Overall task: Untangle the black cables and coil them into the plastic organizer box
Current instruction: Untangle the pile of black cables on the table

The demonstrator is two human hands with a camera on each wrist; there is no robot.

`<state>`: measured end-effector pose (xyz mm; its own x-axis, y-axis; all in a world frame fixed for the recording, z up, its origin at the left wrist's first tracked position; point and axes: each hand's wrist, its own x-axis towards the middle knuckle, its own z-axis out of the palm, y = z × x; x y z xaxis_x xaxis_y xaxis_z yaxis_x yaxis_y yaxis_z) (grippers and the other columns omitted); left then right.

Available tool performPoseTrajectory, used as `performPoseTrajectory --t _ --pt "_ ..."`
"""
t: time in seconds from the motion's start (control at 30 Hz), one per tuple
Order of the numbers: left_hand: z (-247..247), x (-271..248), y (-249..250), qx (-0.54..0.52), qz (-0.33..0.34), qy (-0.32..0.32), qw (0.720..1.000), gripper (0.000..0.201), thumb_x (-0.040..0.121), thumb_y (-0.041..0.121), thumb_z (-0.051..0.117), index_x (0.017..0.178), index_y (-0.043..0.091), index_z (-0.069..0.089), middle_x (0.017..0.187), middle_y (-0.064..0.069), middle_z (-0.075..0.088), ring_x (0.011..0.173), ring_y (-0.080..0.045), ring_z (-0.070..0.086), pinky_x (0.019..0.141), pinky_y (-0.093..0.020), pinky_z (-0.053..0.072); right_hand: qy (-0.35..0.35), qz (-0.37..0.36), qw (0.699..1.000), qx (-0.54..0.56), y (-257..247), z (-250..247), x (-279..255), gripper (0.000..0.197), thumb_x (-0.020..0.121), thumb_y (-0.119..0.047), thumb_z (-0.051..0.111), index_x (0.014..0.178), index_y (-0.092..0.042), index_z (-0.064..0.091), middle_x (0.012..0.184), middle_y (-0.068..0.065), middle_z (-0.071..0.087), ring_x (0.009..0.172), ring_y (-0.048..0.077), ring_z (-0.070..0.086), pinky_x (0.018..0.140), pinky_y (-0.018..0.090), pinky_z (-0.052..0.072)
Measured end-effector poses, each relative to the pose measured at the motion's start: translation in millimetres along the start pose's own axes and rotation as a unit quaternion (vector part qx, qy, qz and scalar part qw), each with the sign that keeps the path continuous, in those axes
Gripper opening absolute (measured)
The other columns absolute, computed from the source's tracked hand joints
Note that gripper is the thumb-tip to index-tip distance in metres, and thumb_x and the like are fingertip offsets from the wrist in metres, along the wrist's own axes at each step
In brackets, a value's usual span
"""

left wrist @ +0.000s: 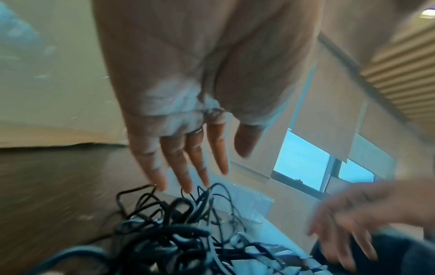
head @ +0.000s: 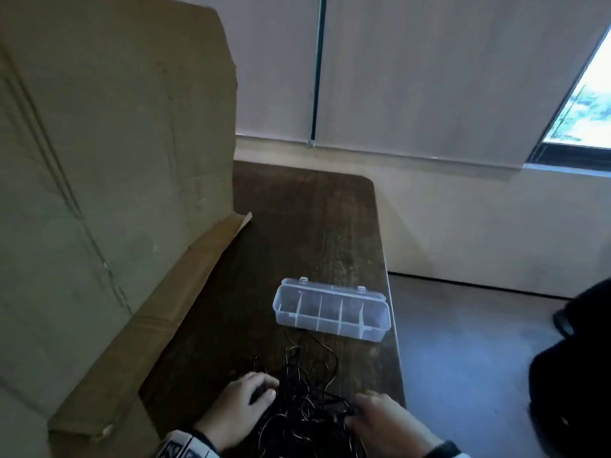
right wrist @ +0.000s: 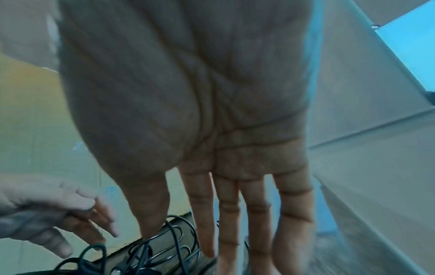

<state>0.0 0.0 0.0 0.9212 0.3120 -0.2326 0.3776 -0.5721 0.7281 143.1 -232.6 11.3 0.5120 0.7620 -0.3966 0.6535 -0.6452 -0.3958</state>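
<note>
Clearly an early moment. From the head view: black cables (head: 304, 401) heaped in one tangle at the near edge of the dark table (head: 297, 226), a few thin loops straying toward the plastic organizer box (head: 331, 309). Box just beyond the tangle, apart from the main heap, near the table's right edge, lid seemingly shut, divided compartments all bare. Left hand (head: 238, 408) at the tangle's left side, right hand (head: 386, 421) at its right. Tall cardboard sheet (head: 115, 160) standing along the table's left.

From the left wrist: left hand (left wrist: 188, 115) spread wide, fingers (left wrist: 179, 163) straight, tips just meeting the top loops of the cables (left wrist: 169, 223), nothing gripped. Right hand (left wrist: 348, 219) blurred at the far side.

From the right wrist: right hand (right wrist: 212, 130) likewise flat and open, fingers (right wrist: 202, 214) long and straight, thumb tip among the cables (right wrist: 153, 247), holding nothing. Left hand (right wrist: 58, 214) loosely extended opposite.

Judged as the very start of untangling: no strand freed, nothing coiled. Next move probably calls for finding one loose end, pinching it, and drawing it out gently while the other hand steadies the heap; box lid probably to be opened first.
</note>
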Motion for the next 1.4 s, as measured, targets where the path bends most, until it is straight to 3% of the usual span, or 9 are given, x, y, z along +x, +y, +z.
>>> performPoseTrajectory --t 0.23,0.37,0.6,0.77,0.87,1.03,1.13,1.3,1.4 --pt "34.1 32.9 -23.6 0.162 0.08 -0.073 0.981 0.036 0.092 0.048 0.053 0.124 0.03 0.057 0.126 0.017 0.047 0.119 0.0 0.045 0.105 -0.022 0.036 -0.029 -0.036 0.987 -0.154 -7.1 6.3 61.7 0.039 0.092 -0.039 0.059 0.118 -0.01 0.058 0.119 0.011 0.061 0.109 0.028 0.06 0.092 0.039 0.051" --pt "31.1 28.6 -18.2 0.219 0.084 -0.086 0.968 0.038 0.092 0.046 0.056 0.122 0.024 0.06 0.127 0.007 0.051 0.106 -0.008 0.054 0.101 -0.025 0.04 -0.026 -0.053 0.974 -0.217 -3.5 8.5 71.1 0.028 0.093 -0.029 0.059 0.106 -0.005 0.068 0.099 0.011 0.068 0.092 0.025 0.063 0.075 0.026 0.046" --pt "33.2 20.2 -7.0 0.36 0.101 -0.009 0.927 0.047 0.092 0.05 0.052 0.116 0.012 0.063 0.12 -0.007 0.064 0.106 -0.023 0.06 0.093 -0.037 0.048 0.173 -0.078 0.972 -0.136 -4.9 -13.0 31.1 0.026 0.093 -0.025 0.061 0.068 -0.026 0.066 0.061 -0.012 0.06 0.056 0.002 0.055 0.069 0.026 0.042" --pt "38.1 11.5 43.5 0.189 0.151 0.115 0.963 0.108 0.075 0.063 0.066 0.15 0.006 0.014 0.152 -0.014 0.027 0.137 -0.026 0.034 0.109 -0.038 0.035 0.288 -0.086 0.952 -0.062 -25.9 -22.1 -3.6 0.017 0.089 -0.028 0.067 0.084 -0.015 0.078 0.066 0.001 0.069 0.063 0.014 0.057 0.069 0.029 0.048" --pt "49.4 19.0 73.6 0.077 0.219 0.087 0.969 0.127 0.064 0.052 0.082 0.149 0.001 0.002 0.149 -0.008 0.039 0.135 -0.02 0.04 0.108 -0.031 0.035 0.326 -0.089 0.941 0.007 -41.8 -30.3 -6.2 0.016 0.09 -0.027 0.067 0.089 -0.014 0.077 0.064 -0.001 0.065 0.056 0.008 0.056 0.055 0.023 0.05" --pt "58.6 54.3 68.8 0.044 0.219 0.04 0.974 0.051 0.083 0.036 0.072 0.121 0.004 0.056 0.112 -0.006 0.067 0.096 -0.017 0.065 0.092 -0.034 0.052 0.412 -0.117 0.888 0.17 -63.5 -68.1 -19.6 0.016 0.093 -0.024 0.063 0.094 -0.013 0.074 0.085 0.004 0.076 0.069 0.011 0.068 0.05 0.02 0.047" --pt "42.1 67.3 65.2 0.0 0.265 0.04 0.964 0.024 0.09 0.035 0.063 0.096 0.012 0.068 0.086 0.0 0.068 0.075 -0.013 0.064 0.073 -0.029 0.051 0.458 -0.154 0.837 0.258 -65.9 -95.1 -29.0 0.013 0.094 -0.023 0.061 0.087 -0.017 0.069 0.071 -0.003 0.072 0.068 0.016 0.069 0.056 0.026 0.049" --pt "1.7 81.1 56.9 -0.08 0.285 0.058 0.953 0.005 0.089 0.022 0.065 0.087 0.018 0.068 0.068 0.01 0.066 0.059 -0.003 0.06 0.06 -0.024 0.047 0.495 -0.236 0.632 0.548 -49.6 -130.4 -30.9 0.017 0.1 -0.016 0.049 0.104 -0.01 0.064 0.06 -0.001 0.041 0.052 0.012 0.047 0.054 0.026 0.05" --pt "-13.3 86.4 49.9 -0.133 0.279 0.123 0.943 0.01 0.087 0.018 0.068 0.094 0.012 0.072 0.078 0.003 0.07 0.064 -0.003 0.061 0.073 -0.024 0.051 0.553 -0.172 0.66 0.479 -40.0 -128.3 -15.5 0.025 0.101 -0.017 0.046 0.115 -0.02 0.066 0.066 -0.01 0.044 0.052 0.003 0.036 0.05 0.02 0.034"
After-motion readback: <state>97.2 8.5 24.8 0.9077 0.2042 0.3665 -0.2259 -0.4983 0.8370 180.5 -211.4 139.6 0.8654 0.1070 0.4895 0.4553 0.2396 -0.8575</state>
